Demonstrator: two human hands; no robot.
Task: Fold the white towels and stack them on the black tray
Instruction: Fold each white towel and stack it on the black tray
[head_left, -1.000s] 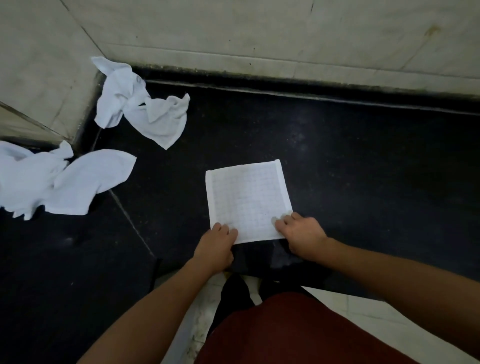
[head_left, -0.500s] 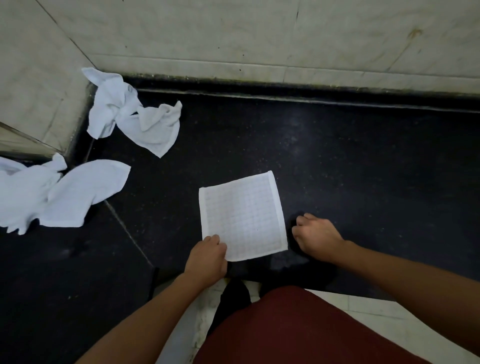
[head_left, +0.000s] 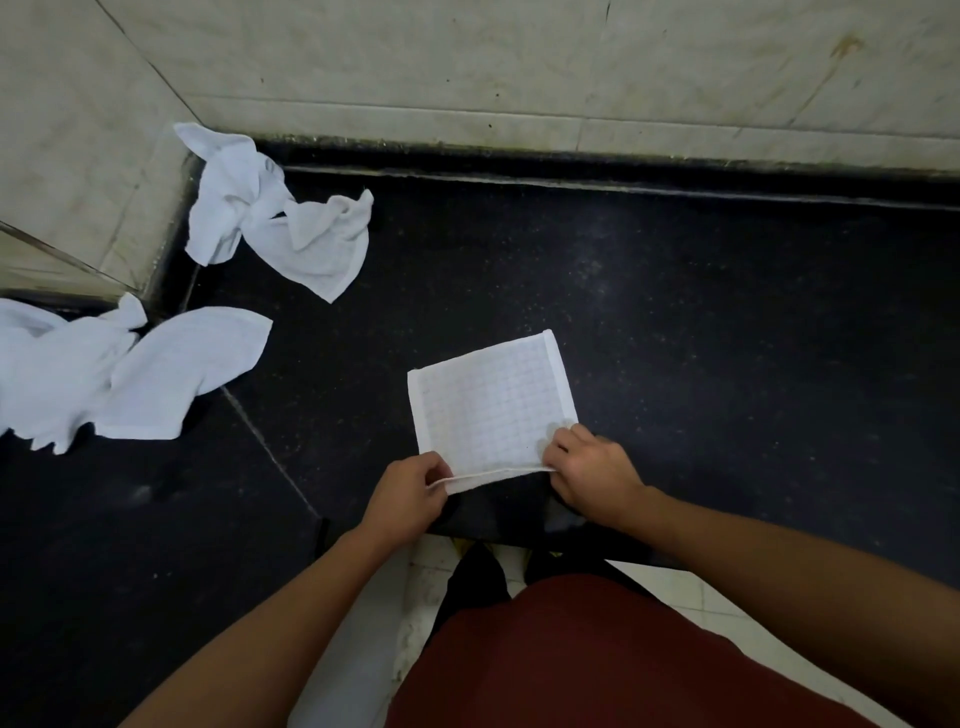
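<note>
Head view: a folded towel (head_left: 491, 402) is laid flat on the black table (head_left: 727, 338), near its front edge, roughly centre frame. A faint grid weave is seen on its top face. The near edge of the towel is lifted slightly off the table and pinched at both corners. The left hand (head_left: 410, 493) is closed on the near-left corner, fingers curled around the hem. The right hand (head_left: 589, 470) is closed on the near-right corner, fingertips (head_left: 555, 436) pressed on the top face (thumb hidden underneath, so the exact grip cannot be told). The far edge of the towel is flat on the table.

Two crumpled towels are seen well apart from the folded one. One crumpled towel (head_left: 275, 218) is bunched at the far-left corner, touching the tiled wall (head_left: 519, 62). A second crumpled towel (head_left: 119, 374) is spread at the left frame edge, partly cut off.

A seam line (head_left: 270, 447) is seen running diagonally across the black surface, left of the hands. A red shirt (head_left: 597, 660) fills the bottom centre. Both forearms are bare. Pale floor tiles (head_left: 701, 592) show below the table edge. No tray can be told apart from the black surface.
</note>
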